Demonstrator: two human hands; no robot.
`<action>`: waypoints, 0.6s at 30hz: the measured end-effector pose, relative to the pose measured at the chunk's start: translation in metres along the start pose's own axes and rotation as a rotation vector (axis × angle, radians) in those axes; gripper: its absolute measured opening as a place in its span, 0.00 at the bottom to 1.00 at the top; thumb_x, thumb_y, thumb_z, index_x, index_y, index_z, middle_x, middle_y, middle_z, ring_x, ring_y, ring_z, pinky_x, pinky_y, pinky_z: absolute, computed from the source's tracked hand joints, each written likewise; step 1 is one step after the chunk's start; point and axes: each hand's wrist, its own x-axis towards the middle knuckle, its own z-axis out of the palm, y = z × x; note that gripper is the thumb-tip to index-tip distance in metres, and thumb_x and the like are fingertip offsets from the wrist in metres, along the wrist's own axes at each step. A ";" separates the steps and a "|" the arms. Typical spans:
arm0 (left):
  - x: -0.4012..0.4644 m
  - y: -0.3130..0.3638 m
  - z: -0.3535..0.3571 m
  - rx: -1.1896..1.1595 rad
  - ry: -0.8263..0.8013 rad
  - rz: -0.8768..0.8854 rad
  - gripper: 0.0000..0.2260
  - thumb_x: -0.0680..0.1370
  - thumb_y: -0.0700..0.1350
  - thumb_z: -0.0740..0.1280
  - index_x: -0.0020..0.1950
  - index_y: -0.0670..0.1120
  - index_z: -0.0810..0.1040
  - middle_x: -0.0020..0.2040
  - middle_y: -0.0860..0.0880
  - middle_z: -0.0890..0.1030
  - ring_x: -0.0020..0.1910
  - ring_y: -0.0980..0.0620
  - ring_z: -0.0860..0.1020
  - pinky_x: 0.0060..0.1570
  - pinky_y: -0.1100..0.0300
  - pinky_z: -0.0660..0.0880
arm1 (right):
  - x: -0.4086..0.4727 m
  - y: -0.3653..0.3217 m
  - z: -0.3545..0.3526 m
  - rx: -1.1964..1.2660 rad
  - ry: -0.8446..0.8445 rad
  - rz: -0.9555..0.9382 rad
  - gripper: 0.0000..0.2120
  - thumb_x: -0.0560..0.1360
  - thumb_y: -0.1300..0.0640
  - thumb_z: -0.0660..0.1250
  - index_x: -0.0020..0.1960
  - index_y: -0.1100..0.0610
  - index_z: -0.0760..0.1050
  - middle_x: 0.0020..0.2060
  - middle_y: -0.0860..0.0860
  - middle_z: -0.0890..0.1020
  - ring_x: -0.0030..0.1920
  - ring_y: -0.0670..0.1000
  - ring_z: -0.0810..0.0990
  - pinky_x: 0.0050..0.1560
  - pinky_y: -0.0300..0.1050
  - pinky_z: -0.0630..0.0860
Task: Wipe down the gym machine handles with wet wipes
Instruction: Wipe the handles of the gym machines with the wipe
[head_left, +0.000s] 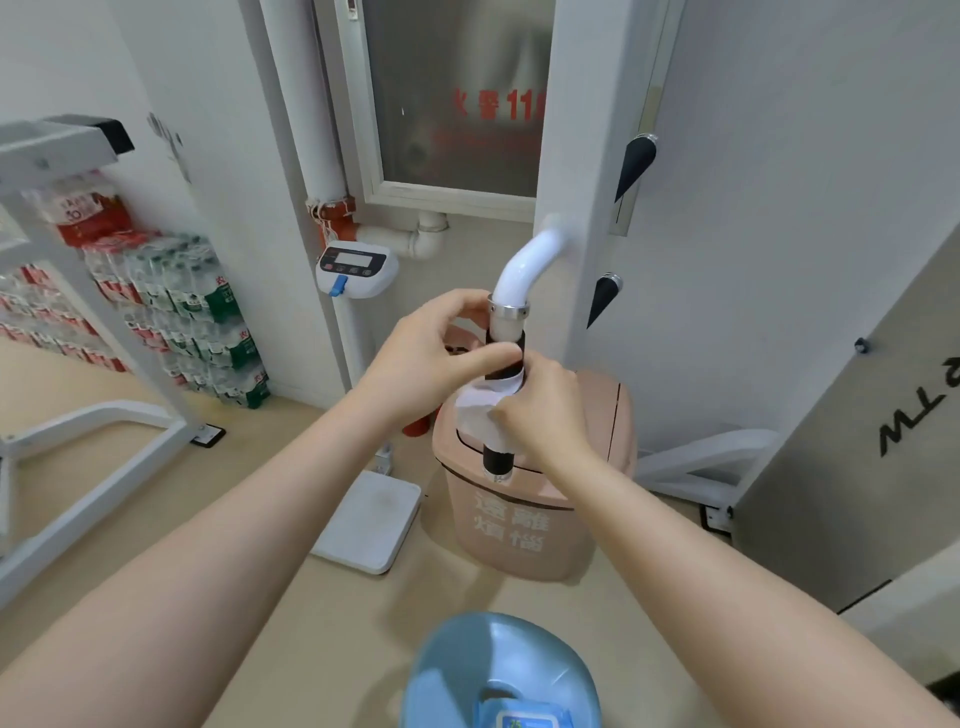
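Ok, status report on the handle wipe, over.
Left hand pinching handle near top. Right hand holding wet wipe wrapped round the black part. Lower end not yet covered. Pink bin right below, nothing blocking.

Pink bin (524, 525); white scale (370, 519); stacked water bottles (202, 312).

A gym corner: white machine frame (98, 395), weighing scale (370, 519) (digital readout above), stacked bottled-water packs (197, 317).

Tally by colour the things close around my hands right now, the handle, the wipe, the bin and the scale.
Black: 1, handle grip
White: 2, wet wipe, floor scale platform
Pink: 1, bin
Total: 4
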 end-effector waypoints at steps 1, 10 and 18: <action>-0.002 0.000 0.002 0.020 -0.032 0.007 0.20 0.68 0.48 0.74 0.56 0.60 0.71 0.50 0.61 0.77 0.44 0.59 0.77 0.47 0.66 0.74 | 0.003 0.002 0.000 -0.061 -0.008 -0.011 0.09 0.65 0.50 0.69 0.42 0.52 0.76 0.34 0.48 0.81 0.38 0.51 0.79 0.33 0.42 0.74; 0.000 -0.023 0.000 0.189 -0.188 -0.044 0.13 0.70 0.43 0.73 0.53 0.49 0.76 0.42 0.56 0.80 0.41 0.49 0.79 0.45 0.57 0.77 | 0.000 0.001 -0.006 -0.158 -0.086 -0.042 0.18 0.66 0.47 0.71 0.51 0.53 0.73 0.42 0.50 0.82 0.45 0.53 0.79 0.40 0.46 0.77; 0.002 -0.037 -0.001 0.249 -0.152 0.052 0.14 0.70 0.40 0.72 0.51 0.51 0.75 0.35 0.57 0.77 0.36 0.62 0.75 0.38 0.75 0.69 | -0.019 0.002 -0.046 0.597 -0.431 0.014 0.23 0.73 0.69 0.59 0.63 0.52 0.73 0.59 0.49 0.80 0.61 0.48 0.77 0.63 0.48 0.72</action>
